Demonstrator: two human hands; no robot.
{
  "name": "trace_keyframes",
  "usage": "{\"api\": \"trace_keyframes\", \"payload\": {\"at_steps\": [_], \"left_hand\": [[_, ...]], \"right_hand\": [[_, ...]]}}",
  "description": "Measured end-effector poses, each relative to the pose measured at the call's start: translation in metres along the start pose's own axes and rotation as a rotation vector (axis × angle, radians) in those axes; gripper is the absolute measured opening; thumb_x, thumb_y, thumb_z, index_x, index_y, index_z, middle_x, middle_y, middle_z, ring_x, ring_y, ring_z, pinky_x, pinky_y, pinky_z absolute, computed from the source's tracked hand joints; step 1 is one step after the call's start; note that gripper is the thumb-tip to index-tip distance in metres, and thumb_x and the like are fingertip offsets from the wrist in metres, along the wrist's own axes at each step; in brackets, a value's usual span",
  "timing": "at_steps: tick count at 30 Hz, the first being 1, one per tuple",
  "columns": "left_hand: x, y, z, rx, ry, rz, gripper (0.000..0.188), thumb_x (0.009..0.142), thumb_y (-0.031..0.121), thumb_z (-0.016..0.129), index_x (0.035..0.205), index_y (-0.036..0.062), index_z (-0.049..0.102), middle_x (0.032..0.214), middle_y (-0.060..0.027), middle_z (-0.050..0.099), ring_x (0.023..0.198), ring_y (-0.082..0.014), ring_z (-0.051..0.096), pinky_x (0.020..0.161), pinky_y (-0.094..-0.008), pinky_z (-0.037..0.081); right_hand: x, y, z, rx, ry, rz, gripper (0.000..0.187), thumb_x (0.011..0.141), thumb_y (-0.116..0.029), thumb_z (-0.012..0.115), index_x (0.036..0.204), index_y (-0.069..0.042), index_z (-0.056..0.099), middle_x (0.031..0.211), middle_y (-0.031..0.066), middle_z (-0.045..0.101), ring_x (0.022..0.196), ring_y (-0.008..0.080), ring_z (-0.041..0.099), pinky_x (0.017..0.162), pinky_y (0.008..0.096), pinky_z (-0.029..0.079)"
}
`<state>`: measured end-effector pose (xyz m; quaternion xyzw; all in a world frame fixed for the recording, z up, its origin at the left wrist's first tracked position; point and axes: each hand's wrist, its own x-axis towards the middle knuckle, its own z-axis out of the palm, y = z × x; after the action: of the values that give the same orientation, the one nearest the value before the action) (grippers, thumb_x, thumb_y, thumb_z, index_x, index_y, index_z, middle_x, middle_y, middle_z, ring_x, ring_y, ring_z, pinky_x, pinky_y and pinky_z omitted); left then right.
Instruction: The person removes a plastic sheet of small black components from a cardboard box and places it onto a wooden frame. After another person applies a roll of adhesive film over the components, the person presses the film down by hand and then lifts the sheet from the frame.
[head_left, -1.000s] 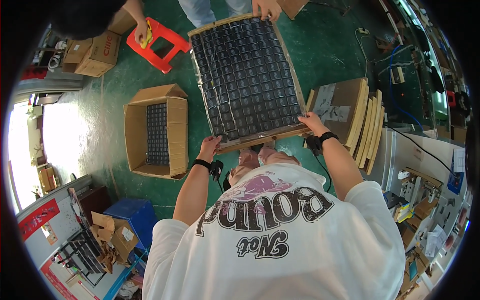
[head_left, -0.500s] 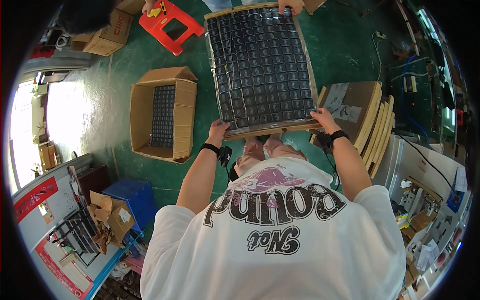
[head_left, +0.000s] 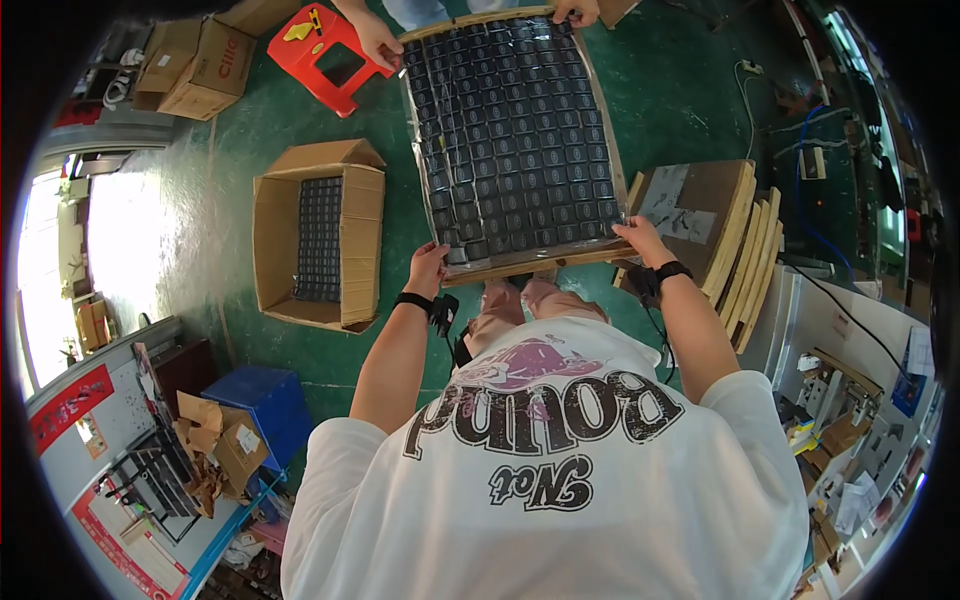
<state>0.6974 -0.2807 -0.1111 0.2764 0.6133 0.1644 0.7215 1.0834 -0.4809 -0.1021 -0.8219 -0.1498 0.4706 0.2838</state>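
Observation:
A wooden-framed board (head_left: 550, 264) reaches away from me, covered with rows of small black square pieces (head_left: 515, 140) under shiny clear film. My left hand (head_left: 428, 266) is closed on its near left corner. At the near right corner, my right hand (head_left: 642, 240) grips the edge, fingers bent over the film. Whether my fingertips pinch the film as well as the wood cannot be made out. Across from me, another person's hand (head_left: 378, 42) is at the far left corner, and that person's other hand (head_left: 577, 11) holds the far right end.
An open cardboard box (head_left: 364, 245) with more black square pieces stands on the green floor to the left. Beyond it is a red plastic stool (head_left: 318, 62) bearing a yellow-handled tool (head_left: 300, 30). Stacked wooden-framed boards (head_left: 735, 240) lean at right. A blue bin (head_left: 265, 405) stands lower left.
The other person's hand has left the red stool and come to the board's far left corner. The yellow tool stays on the stool. My hands keep their corners; the board has shifted slightly left.

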Motion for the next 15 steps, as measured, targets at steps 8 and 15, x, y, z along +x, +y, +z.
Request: {"api": "trace_keyframes", "payload": {"at_steps": [8,15], "left_hand": [[-0.003,0.005,0.013,0.058,-0.049,0.02,0.013,0.08,0.009,0.062,0.09,0.0055,0.055,0.069,0.0023,0.055,0.049,-0.0082,0.048,0.04,-0.0212,0.037],[-0.016,0.013,0.013,-0.016,-0.042,-0.009,0.011,0.081,0.008,0.061,0.09,0.0065,0.055,0.072,0.0014,0.057,0.053,-0.0086,0.051,0.042,-0.0218,0.039]], "right_hand": [[0.009,0.008,0.001,-0.038,0.055,-0.052,0.045,0.07,-0.025,0.07,0.1,0.005,0.055,0.094,0.0129,0.061,0.083,0.0213,0.059,0.072,0.0325,0.045],[-0.011,-0.014,-0.007,0.042,-0.041,0.017,0.042,0.072,-0.022,0.07,0.102,0.002,0.051,0.088,0.0105,0.059,0.077,0.0197,0.06,0.065,0.0303,0.047]]}}
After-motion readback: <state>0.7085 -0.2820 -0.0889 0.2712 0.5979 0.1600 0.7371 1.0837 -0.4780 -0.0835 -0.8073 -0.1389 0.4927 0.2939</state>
